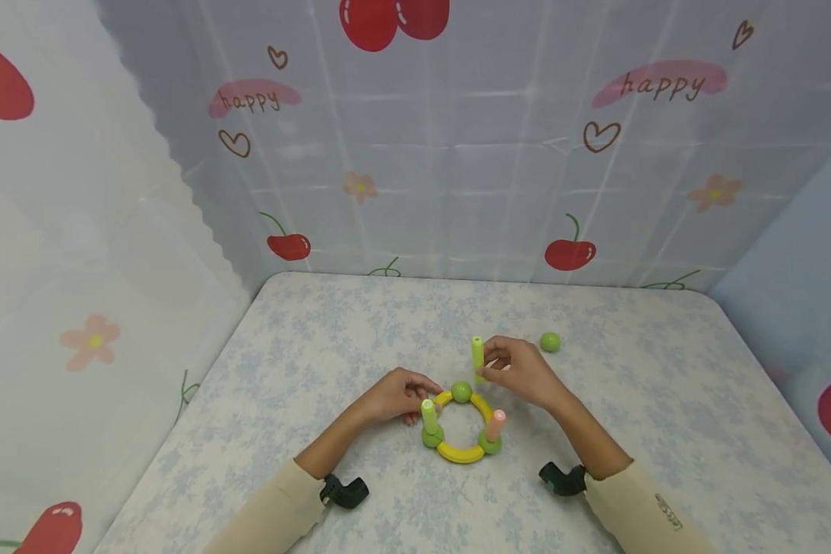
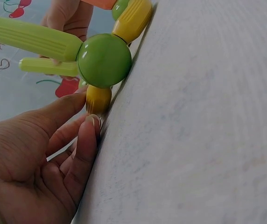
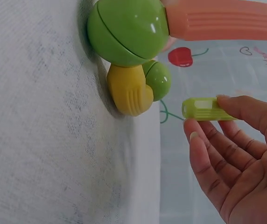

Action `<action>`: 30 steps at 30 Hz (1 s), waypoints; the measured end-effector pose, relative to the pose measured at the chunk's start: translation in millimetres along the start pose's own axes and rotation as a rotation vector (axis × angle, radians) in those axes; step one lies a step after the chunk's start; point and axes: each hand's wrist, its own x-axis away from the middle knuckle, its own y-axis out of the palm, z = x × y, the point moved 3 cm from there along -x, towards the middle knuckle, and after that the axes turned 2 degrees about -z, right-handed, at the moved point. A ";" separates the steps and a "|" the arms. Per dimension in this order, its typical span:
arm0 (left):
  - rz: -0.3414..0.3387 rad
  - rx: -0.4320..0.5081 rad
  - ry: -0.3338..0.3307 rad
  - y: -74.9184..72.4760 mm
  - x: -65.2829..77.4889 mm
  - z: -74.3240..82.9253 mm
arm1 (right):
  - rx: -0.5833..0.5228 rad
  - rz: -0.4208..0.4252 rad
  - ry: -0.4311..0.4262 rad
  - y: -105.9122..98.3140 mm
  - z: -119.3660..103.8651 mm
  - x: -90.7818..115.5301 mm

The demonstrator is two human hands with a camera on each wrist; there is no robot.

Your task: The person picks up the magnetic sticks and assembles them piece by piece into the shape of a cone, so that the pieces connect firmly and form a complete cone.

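A ring of yellow curved rods (image 1: 460, 455) joined by green balls lies on the table. From the left ball (image 1: 432, 437) rises a light green rod (image 1: 428, 417), and from the right ball (image 1: 489, 443) a salmon rod (image 1: 496, 425). The far ball (image 1: 461, 392) carries no rod. My left hand (image 1: 391, 396) pinches the ring's left yellow curved rod (image 2: 98, 99) between thumb and fingers. Just above and right of the far ball, my right hand (image 1: 522, 373) holds another light green rod (image 3: 203, 109) upright; its lower end is apart from that ball in the right wrist view.
A loose green ball (image 1: 550, 342) sits on the table beyond my right hand. The table (image 1: 318, 323) has a pale blue floral cover. Printed curtains (image 1: 457, 154) hang behind it and on both sides. Dark wrist devices (image 1: 346, 492) are on both forearms.
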 end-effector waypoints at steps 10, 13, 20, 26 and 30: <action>0.002 0.016 0.009 1.6 -0.8 0.2 | -0.007 -0.048 -0.111 10.6 -11.0 1.5; 0.001 0.015 0.004 1.0 -1.0 -0.7 | -0.014 -0.059 -0.116 13.8 -10.9 1.5; 0.002 0.016 -0.004 0.4 -0.8 -1.6 | -0.009 -0.078 -0.124 19.4 -8.7 1.7; 0.005 0.018 -0.002 0.8 0.2 -0.5 | -0.005 -0.074 -0.139 20.4 -7.3 2.2; 0.009 0.013 -0.009 1.3 1.2 0.0 | 0.002 -0.086 -0.136 19.9 -7.3 1.9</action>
